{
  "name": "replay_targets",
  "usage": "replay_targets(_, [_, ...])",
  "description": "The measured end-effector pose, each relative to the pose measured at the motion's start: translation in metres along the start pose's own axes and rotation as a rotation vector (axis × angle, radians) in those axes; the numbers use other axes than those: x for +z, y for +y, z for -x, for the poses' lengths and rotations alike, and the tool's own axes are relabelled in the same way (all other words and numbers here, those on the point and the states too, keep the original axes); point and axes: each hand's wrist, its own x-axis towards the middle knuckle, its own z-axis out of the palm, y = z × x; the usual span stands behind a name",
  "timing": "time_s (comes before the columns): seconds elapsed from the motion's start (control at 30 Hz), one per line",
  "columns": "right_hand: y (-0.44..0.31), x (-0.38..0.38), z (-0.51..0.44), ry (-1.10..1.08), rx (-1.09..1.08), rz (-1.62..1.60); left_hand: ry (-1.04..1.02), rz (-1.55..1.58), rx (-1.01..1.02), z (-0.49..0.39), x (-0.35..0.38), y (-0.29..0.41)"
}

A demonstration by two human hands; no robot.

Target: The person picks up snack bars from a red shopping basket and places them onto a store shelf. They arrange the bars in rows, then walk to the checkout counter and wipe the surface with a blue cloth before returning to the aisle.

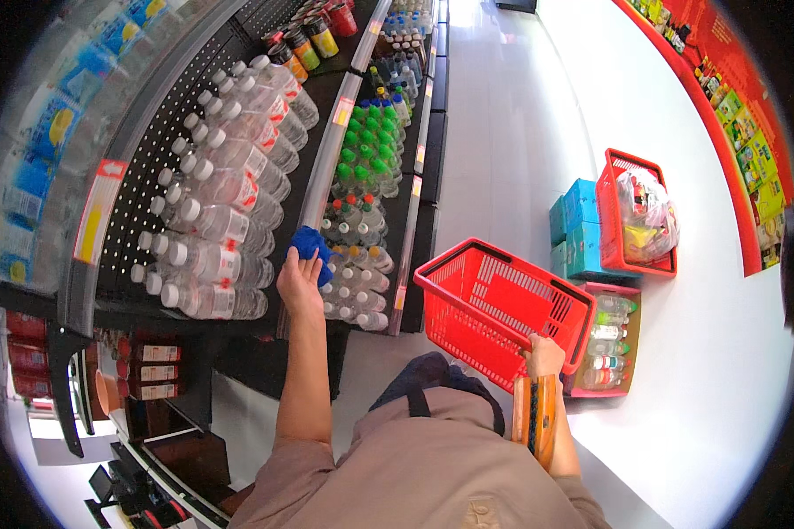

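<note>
My left hand (302, 284) has a crumpled blue cloth (308, 243) under its fingers, at the front edge of a dark shelf (321, 175). Clear plastic bottles with white caps (221, 228) stand in rows on that shelf, left of the hand. Smaller bottles with green caps (367, 149) fill the lower shelf to its right. With my right hand (544, 356) I grip the near rim of a red plastic shopping basket (503, 287), tilted before me. Its visible inside holds nothing. An orange-brown wooden object with a dark strip (534, 416) lies along my right forearm; its kind is unclear.
Blue boxes (581, 228) stand on the floor at right. A second red basket (610, 205) holds a filled plastic bag (647, 215). Nearer lies an open carton (634, 344) of bottles. Cans (304, 43) line the far shelf; a red display (721, 112) borders the right.
</note>
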Motion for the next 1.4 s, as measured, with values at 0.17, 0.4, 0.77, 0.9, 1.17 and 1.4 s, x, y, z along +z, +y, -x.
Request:
replay_targets(0.17, [-0.002, -0.024, -0.028, 0.044, 0.017, -0.002, -0.015, -0.020, 0.026, -0.050, 0.038, -0.009])
replay_targets(0.4, [-0.004, -0.041, -0.095, 0.058, -0.026, -0.003, 0.001, -0.129, 0.103, -0.121, 0.120, -0.024])
replay_targets(0.77, [-0.027, -0.096, -0.280, 0.104, -0.070, 0.016, -0.051, -0.085, 0.113, -0.234, 0.272, -0.044])
replay_targets(0.9, [-0.039, -0.122, -0.335, 0.106, -0.074, 0.023, 0.022, -0.131, 0.109, -0.260, 0.325, -0.041])
replay_targets(1.17, [-0.043, -0.157, -0.426, 0.050, -0.097, 0.061, -0.096, 0.007, 0.074, -0.277, 0.383, -0.039])
replay_targets(1.4, [-0.040, -0.185, -0.528, 0.032, -0.190, 0.050, -0.139, 0.262, 0.077, -0.306, 0.458, -0.039])
